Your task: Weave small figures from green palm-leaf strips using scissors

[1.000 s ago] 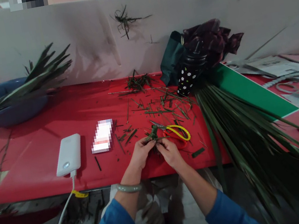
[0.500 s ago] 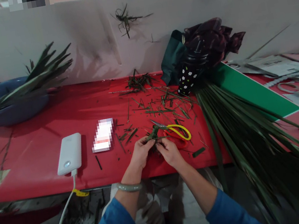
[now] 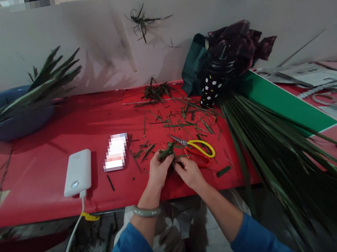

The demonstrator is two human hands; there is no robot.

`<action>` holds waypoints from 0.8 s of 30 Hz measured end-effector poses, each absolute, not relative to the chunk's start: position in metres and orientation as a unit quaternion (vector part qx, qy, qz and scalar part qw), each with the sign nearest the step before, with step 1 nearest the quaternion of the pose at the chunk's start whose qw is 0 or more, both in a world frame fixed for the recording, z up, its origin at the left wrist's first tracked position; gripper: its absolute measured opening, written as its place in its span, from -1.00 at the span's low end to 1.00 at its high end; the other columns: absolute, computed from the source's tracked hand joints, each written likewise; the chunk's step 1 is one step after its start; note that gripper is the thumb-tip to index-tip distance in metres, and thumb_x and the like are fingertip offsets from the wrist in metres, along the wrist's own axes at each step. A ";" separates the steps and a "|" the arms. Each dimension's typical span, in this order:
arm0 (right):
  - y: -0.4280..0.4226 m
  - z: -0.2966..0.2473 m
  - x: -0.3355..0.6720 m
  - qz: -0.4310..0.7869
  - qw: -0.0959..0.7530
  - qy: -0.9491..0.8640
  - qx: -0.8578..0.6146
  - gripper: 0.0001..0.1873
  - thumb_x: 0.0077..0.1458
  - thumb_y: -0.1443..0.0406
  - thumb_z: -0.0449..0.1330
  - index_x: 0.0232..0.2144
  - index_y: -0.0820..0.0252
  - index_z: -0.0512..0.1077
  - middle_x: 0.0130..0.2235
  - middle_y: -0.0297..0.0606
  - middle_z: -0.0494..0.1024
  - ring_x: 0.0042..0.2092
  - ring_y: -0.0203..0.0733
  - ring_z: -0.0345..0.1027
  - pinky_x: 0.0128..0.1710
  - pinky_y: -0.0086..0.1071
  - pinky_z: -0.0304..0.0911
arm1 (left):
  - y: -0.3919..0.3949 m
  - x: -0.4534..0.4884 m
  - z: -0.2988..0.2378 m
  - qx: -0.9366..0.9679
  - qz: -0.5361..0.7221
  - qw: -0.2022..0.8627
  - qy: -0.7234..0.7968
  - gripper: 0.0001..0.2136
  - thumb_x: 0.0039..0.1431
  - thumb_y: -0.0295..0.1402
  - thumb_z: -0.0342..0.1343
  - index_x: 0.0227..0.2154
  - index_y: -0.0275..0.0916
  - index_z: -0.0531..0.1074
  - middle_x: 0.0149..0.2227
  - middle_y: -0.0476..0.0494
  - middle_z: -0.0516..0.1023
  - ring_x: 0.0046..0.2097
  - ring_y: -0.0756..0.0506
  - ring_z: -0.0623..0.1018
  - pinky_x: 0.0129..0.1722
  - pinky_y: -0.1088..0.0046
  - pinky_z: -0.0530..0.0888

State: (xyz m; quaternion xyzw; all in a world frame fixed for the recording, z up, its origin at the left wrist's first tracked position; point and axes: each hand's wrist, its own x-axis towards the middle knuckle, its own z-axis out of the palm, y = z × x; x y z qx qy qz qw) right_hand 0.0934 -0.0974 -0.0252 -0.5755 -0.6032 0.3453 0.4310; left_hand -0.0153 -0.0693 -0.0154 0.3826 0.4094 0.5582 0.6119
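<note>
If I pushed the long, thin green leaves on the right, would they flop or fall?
The long, thin green leaves would probably bend and wobble, being so narrow. They might slip down, since many reach past the edge of the red table. They'd likely swish apart, as they fan out.

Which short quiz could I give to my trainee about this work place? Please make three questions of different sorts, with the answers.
1. True or false: the scissors with one yellow and one red handle lie on the red-covered table, in neither hand.
2. Choose: on which side is the bangle worn? a) left, b) right, c) both.
3. Short answer: what are the fingers of the left hand and the right hand on?

Key: 1. True. 2. a. 3. A small green leaf piece.
</note>
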 end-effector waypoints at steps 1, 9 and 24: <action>-0.097 -0.025 0.093 0.347 0.431 -0.603 -0.574 -0.81 -0.01 0.23 0.02 -0.45 0.20 0.38 -0.55 -0.30 0.42 -0.53 -0.29 0.27 -0.52 -0.45 0.20 | -0.069 -0.015 -0.016 0.377 0.559 0.612 0.414 -0.80 -0.23 -0.38 0.22 -0.47 -0.29 0.36 -0.51 0.05 0.44 -0.43 0.07 0.41 -0.33 0.54 0.34; -0.097 -0.026 0.096 0.389 0.538 -0.496 -0.559 -0.72 -0.04 0.14 0.08 -0.35 0.23 0.35 -0.41 -0.26 0.45 -0.42 -0.26 0.33 -0.42 -0.40 0.29 | -0.067 -0.016 -0.016 0.408 0.540 0.616 0.403 -0.79 -0.20 -0.37 0.20 -0.41 -0.30 0.46 -0.40 -0.06 0.52 -0.34 -0.01 0.46 -0.24 0.45 0.37; -0.096 -0.027 0.097 0.400 0.491 -0.496 -0.594 -0.72 -0.02 0.08 0.03 -0.50 0.17 0.25 -0.61 -0.37 0.36 -0.59 -0.27 0.28 -0.57 -0.41 0.24 | -0.064 -0.018 -0.029 0.480 0.518 0.539 0.460 -0.80 -0.07 -0.27 0.08 -0.45 -0.31 0.47 -0.49 -0.04 0.47 -0.43 0.01 0.39 -0.38 0.52 0.33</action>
